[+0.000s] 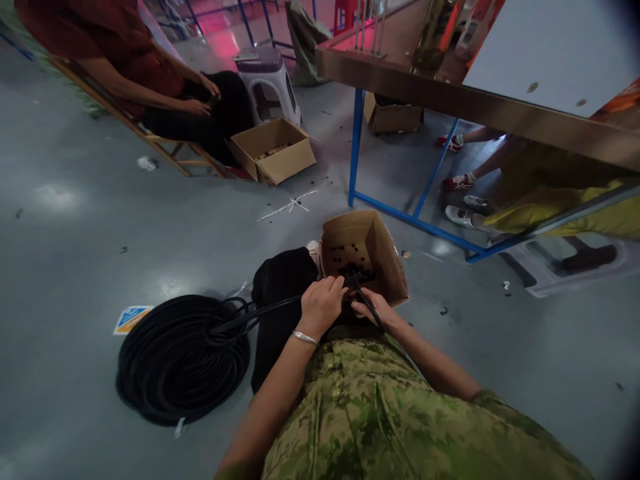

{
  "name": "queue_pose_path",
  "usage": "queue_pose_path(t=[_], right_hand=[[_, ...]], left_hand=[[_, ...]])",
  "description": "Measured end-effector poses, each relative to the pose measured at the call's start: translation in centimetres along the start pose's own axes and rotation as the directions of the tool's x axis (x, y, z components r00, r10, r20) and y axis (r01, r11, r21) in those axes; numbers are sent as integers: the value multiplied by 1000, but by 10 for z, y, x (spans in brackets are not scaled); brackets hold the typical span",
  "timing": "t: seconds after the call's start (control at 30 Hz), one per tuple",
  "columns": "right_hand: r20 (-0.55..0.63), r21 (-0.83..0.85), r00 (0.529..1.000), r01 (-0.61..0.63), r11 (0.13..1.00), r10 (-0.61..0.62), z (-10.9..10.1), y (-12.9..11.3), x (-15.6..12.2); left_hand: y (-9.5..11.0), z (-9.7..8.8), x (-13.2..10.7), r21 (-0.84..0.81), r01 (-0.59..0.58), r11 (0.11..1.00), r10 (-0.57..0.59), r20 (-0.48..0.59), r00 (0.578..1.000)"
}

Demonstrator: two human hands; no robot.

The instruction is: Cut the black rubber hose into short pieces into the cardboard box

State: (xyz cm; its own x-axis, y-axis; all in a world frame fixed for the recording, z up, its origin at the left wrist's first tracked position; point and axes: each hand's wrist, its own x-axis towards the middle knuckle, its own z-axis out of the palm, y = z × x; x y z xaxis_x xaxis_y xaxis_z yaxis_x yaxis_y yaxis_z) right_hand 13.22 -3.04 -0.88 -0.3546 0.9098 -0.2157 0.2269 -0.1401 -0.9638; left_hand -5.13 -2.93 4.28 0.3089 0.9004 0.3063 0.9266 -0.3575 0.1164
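My left hand [323,303] is closed round a black tube [270,310] that runs from a big coil of black tubing [180,357] on the floor at my left. My right hand [373,308] is closed on a dark tool with black handles [367,303], held against the tube's end. Just beyond both hands stands an open cardboard box [385,257] with several small black pieces [353,267] in it. A silver bracelet [305,337] circles my left wrist.
A seated person [150,73] at the far left works over another cardboard box [273,150]. A plastic stool [267,83] stands behind it. A blue-framed table [450,93] fills the upper right, with other people's feet [460,180] beneath. Scraps litter the grey floor.
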Motion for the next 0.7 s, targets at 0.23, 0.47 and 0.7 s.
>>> queue_pose_path(t=[0.23, 0.47, 0.7], right_hand=[[28, -2, 1000, -10, 1000, 10, 0, 5, 2], [-34, -100, 999, -24, 995, 21, -1, 8, -2], [-77, -333, 996, 8, 943, -35, -4, 7, -9]], left_hand=[[2, -4, 1, -17, -20, 1000, 21, 60, 998], [1, -11, 6, -60, 6, 998, 4, 161, 987], [1, -14, 10, -59, 46, 997, -29, 258, 966]])
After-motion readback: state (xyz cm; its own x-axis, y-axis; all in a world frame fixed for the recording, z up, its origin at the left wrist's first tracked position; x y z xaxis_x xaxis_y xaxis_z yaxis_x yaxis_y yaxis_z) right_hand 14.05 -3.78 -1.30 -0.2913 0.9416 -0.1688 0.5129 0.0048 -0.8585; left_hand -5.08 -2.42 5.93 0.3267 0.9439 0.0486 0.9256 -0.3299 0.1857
